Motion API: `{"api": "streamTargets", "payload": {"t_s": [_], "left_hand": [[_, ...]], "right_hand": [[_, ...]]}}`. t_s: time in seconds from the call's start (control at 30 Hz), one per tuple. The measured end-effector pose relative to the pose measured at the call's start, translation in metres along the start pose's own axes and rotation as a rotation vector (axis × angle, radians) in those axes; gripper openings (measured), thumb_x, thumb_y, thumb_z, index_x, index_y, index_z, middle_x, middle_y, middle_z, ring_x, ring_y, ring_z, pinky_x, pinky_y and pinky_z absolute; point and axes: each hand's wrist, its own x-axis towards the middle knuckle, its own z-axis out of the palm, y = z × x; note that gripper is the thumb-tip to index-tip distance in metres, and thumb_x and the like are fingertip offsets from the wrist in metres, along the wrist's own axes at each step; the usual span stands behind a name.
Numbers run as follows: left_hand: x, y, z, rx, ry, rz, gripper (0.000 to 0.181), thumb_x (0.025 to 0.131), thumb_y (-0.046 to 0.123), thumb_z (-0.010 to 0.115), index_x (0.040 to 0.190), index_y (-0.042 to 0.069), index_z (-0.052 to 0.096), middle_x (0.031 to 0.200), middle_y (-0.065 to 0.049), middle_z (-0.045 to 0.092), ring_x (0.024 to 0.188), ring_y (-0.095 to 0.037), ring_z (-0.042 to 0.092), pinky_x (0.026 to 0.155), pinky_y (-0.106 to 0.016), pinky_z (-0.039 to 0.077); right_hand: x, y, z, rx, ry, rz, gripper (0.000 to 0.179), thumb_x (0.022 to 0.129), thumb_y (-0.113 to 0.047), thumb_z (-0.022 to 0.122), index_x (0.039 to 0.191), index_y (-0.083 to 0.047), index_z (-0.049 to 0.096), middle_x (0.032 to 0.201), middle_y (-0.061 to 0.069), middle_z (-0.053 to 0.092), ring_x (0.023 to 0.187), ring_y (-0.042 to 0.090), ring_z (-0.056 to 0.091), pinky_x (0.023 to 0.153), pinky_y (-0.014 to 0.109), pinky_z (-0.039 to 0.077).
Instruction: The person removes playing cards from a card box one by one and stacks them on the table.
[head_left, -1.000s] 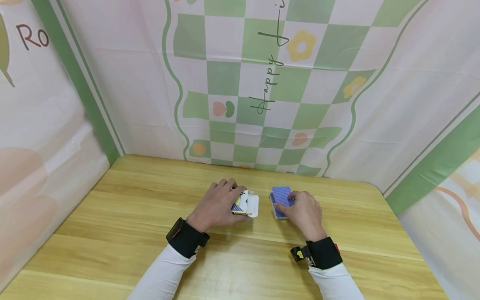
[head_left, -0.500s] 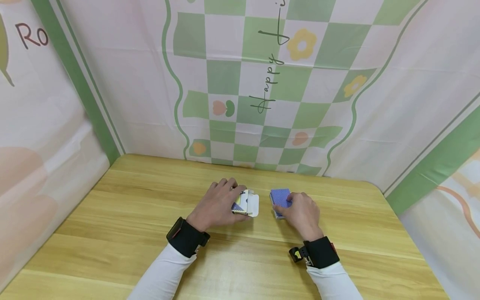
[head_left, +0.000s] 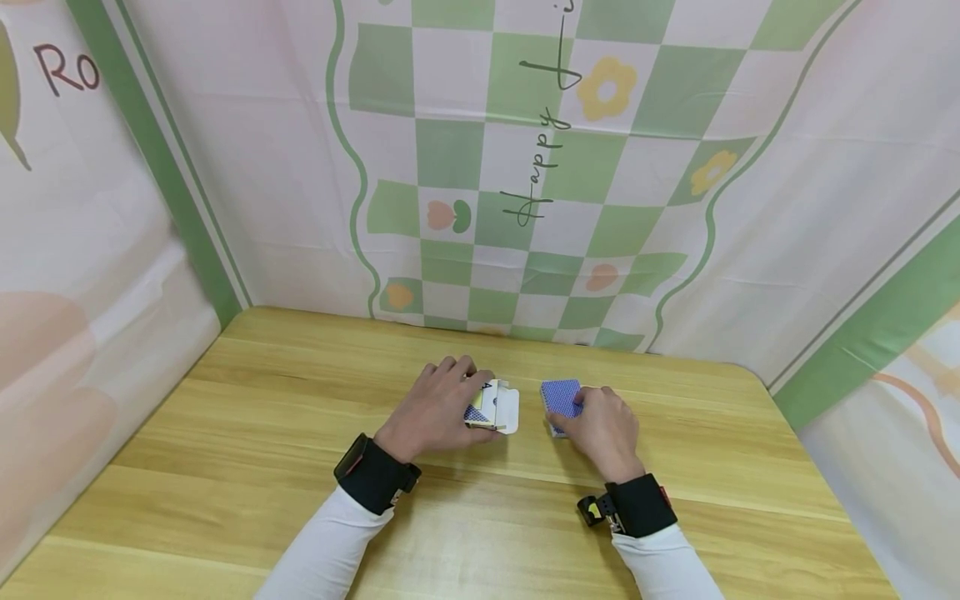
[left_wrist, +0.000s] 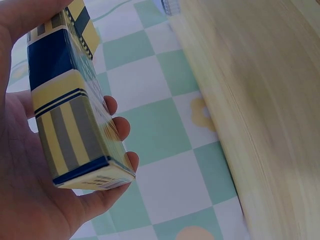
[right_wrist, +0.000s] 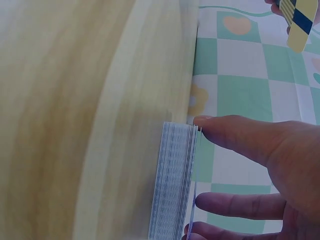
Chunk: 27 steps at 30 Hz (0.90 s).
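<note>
My left hand grips a playing-card box with blue, yellow and grey stripes. The box's white end flap stands out toward the right. To the right of it, a deck of playing cards with blue patterned backs lies on the table. My right hand is at the top of this deck, thumb at the near edge and fingers across the right side. In the right wrist view, a thin top card between thumb and fingers stands slightly apart from the stack's white edges.
The wooden table stretches around both hands. Behind it hangs a cloth with green checks and flowers, and more cloth closes the left side. Each wrist wears a black band with a camera.
The top of the deck, offset toward the far side a second ago, has come back in line with the stack. My right hand moved slightly left and nearer; the left stayed still.
</note>
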Motion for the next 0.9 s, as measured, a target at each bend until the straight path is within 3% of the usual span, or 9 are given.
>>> {"api": "streamTargets", "payload": {"t_s": [0.9], "left_hand": [[-0.0005, 0.0006, 0.0002, -0.012, -0.003, -0.001, 0.073, 0.068, 0.065, 0.064, 0.124, 0.019, 0.053, 0.105, 0.001, 0.046, 0.094, -0.018, 0.043, 0.075, -0.036, 0.036]], "right_hand": [[-0.0012, -0.0017, -0.0005, 0.002, -0.03, 0.012, 0.055, 0.067, -0.049, 0.073, 0.093, -0.001, 0.065, 0.084, 0.013, 0.058, 0.069, 0.023, 0.053, 0.053, 0.033, 0.038]]}}
